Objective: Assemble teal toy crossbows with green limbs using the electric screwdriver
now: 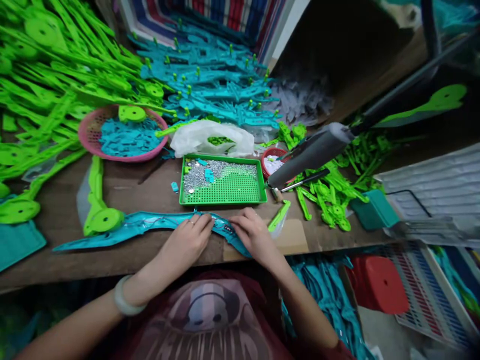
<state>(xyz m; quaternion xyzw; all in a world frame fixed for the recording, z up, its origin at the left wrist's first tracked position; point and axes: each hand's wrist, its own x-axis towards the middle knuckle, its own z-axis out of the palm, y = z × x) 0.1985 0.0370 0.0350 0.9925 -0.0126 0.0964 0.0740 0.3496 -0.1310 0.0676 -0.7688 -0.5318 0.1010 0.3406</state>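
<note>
A long curved blue plastic shell (pixel 150 223) lies open side up along the front of the bench, with thin wires and a small dark part inside. My left hand (pixel 192 236) is closed on its middle, fingertips pressed down at the wiring. Closer to the right end, my right hand (pixel 255 235) bends over the shell, its fingers pinched at the rim beside the dark part. What lies under the fingertips is hidden. Just beyond both hands sits a green perforated tray (pixel 240 192) of small silver screws and a few blue pieces. A green plastic part (pixel 103 220) overlaps the shell's left end.
A grey screwdriver-like power tool (pixel 318 150) hangs at the right. Behind the tray are a pink basket (pixel 86 132) of blue pieces, a white bag (pixel 187 140) and a red basket (pixel 267 172). Green parts (pixel 56 75) and blue parts (pixel 217 80) pile up behind.
</note>
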